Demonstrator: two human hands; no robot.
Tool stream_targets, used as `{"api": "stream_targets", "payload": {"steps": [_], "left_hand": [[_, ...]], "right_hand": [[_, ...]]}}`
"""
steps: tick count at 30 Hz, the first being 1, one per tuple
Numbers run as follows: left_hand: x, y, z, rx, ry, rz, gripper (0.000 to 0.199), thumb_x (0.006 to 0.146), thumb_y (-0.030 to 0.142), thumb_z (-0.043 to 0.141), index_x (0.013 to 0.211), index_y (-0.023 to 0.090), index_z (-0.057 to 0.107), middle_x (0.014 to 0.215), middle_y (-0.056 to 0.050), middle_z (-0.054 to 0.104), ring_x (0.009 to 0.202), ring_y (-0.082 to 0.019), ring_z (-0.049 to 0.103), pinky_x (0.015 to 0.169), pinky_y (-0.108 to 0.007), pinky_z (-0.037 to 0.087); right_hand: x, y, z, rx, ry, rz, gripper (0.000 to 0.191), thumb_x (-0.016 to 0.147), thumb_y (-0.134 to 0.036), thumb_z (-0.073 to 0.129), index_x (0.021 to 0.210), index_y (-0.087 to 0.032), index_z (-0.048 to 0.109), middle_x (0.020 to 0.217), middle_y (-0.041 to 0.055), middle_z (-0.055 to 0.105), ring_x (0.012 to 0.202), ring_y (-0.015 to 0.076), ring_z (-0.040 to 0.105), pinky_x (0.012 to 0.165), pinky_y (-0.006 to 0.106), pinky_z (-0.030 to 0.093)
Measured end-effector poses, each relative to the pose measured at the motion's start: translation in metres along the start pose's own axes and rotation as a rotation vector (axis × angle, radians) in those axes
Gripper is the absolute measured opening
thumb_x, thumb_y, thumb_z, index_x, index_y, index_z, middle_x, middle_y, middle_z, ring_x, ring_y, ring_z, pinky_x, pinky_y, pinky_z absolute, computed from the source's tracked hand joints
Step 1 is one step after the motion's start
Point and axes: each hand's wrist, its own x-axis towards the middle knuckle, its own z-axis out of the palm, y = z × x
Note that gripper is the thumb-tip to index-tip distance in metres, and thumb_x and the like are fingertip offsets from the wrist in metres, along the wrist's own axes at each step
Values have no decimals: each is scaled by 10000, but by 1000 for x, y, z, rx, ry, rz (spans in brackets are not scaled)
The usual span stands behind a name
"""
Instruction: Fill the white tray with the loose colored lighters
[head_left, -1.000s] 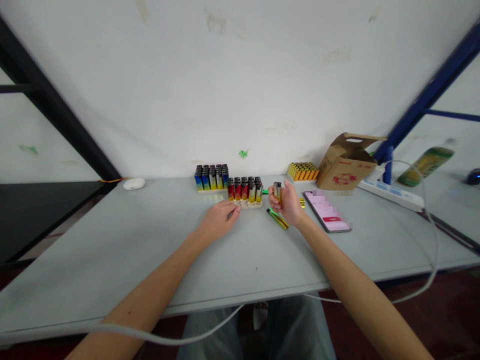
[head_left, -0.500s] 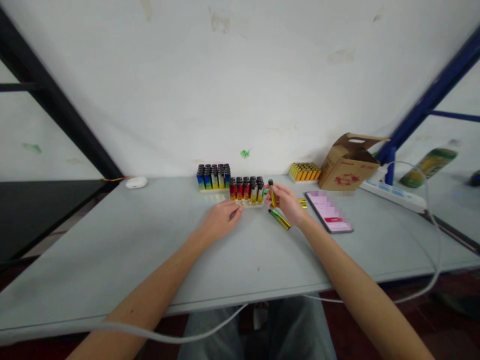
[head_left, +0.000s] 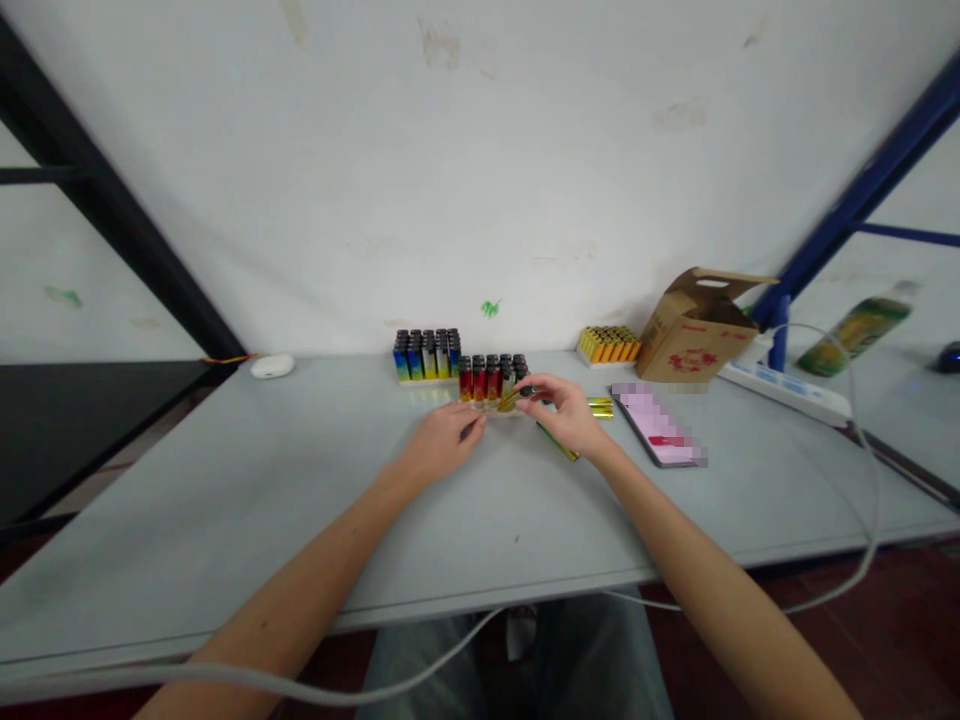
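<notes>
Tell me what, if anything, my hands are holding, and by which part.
Your right hand pinches a gold lighter near its black-topped end. Whether your left hand holds anything can't be told.

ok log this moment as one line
right hand: holds tilted lighter at nearer rack | left hand: by that rack's near edge

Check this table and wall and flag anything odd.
A green-gold lighter lies loose on the table by the right hand, odd because the red lighters nearby stand upright in a rack. A green scrawl marks the pale wall.
</notes>
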Motion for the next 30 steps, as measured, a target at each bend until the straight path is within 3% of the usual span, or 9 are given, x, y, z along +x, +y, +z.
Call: {"api": "stream_targets", "payload": {"steps": [10, 14, 20, 30], "left_hand": [[2, -1, -1, 18, 1, 1, 253, 940, 243, 426, 890, 178, 665, 872, -69, 693, 851, -208, 625, 786, -322, 478], [3, -4, -1, 40, 39, -33, 267, 941, 262, 423, 840, 177, 656, 845, -69, 688, 831, -207, 621, 783, -326, 479], [3, -6, 0, 31, 55, -39, 258, 937, 257, 429, 850, 199, 665, 851, -53, 693, 874, -194, 628, 825, -313, 480], [3, -7, -1, 10, 43, -45, 247, 934, 247, 440, 845, 192, 663, 855, -58, 697, 861, -200, 628, 828, -322, 479]], "right_hand": [[12, -5, 18, -329, 58, -292, 123, 760, -221, 656, 882, -222, 660, 932, 49, 687, 962, 224, 591, 907, 387, 451], [21, 4, 21, -479, 68, -310, 126, 773, -226, 652, 897, -233, 671, 949, 64, 681, 1049, 260, 555, 962, 447, 425], [23, 21, 15, -652, 20, -320, 137, 786, -284, 665, 913, -237, 682, 1257, 93, 547, 1276, 291, 404, 1071, 520, 330], [34, 14, 14, -729, -67, -359, 166, 800, -271, 641, 951, -209, 675, 1348, 122, 497, 1359, 314, 315, 1091, 541, 314]]}}
